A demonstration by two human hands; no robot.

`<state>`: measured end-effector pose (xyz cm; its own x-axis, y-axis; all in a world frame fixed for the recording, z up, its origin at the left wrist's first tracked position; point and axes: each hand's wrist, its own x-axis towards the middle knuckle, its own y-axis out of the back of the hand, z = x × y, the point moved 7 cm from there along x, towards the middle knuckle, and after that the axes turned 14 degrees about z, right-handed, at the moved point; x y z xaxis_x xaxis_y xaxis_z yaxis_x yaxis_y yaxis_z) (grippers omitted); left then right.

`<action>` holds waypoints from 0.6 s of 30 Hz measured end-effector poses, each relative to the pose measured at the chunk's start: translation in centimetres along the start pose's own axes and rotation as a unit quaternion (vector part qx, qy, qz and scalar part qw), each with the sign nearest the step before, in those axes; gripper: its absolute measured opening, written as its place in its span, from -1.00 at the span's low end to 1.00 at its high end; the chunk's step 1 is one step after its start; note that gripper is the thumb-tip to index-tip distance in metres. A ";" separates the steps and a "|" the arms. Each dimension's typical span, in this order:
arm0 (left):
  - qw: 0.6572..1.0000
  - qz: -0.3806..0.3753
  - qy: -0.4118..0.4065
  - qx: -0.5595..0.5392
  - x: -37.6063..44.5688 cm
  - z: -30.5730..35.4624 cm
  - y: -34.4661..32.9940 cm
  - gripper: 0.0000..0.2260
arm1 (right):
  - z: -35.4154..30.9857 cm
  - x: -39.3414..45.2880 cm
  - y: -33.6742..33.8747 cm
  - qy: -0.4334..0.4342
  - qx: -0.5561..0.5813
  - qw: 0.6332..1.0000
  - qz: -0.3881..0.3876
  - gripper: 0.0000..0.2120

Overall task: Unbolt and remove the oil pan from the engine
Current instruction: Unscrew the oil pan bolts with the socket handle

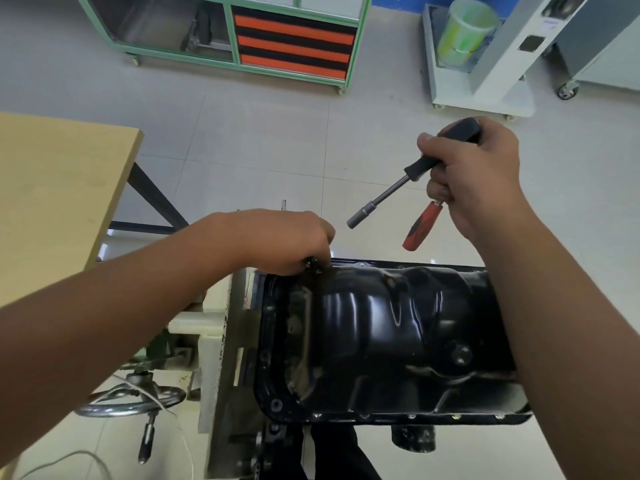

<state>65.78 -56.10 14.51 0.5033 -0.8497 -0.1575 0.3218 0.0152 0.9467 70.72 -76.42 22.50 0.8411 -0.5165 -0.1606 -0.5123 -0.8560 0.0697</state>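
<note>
While the glossy black dented oil pan (388, 337) runs left to right, left hand (287, 242) pinches a bolt (313, 264) at its far rim, right hand (478, 174) grips a steel socket driver (384, 199) pointing near-left.

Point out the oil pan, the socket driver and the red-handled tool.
oil pan (381, 327): head view, on its black sump.
socket driver (388, 194): head view, on its metal shaft.
red-handled tool (420, 225): head view, on its red handle.

The pale tiled floor (263, 140) carries everything here. Beyond the cream engine stand (221, 341), a green-framed cabinet (242, 32) stands on castors; to its right a white wheeled cart (481, 88) holds a pale green bucket (465, 29). Left of the stand, a wooden worktop (59, 188) rests on dark legs.
</note>
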 end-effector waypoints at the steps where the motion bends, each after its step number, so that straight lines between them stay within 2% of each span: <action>1: 1.000 0.013 -0.008 -0.004 -0.3 0.0 0.1 -0.70 | 0.0 0.0 0.0 0.003 -0.003 1.000 0.004 -0.70; 5: 0.998 0.056 -0.038 -0.004 -1.3 0.1 0.4 -0.76 | -0.1 0.1 0.2 0.008 -0.003 1.000 0.016 -0.70; 13: 1.000 -0.011 -0.018 0.021 0.0 0.5 -0.5 -0.78 | -0.1 0.3 0.3 0.016 -0.019 0.999 0.028 -0.70; 18: 0.999 0.016 -0.006 0.042 0.1 0.1 -0.3 -0.80 | 0.0 -0.1 0.4 0.019 -0.024 0.999 0.042 -0.70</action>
<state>65.67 -56.25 14.19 0.5028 -0.8555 -0.1240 0.2363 -0.0020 0.9717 70.39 -76.70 22.55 0.8022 -0.5858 -0.1150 -0.5726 -0.8096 0.1292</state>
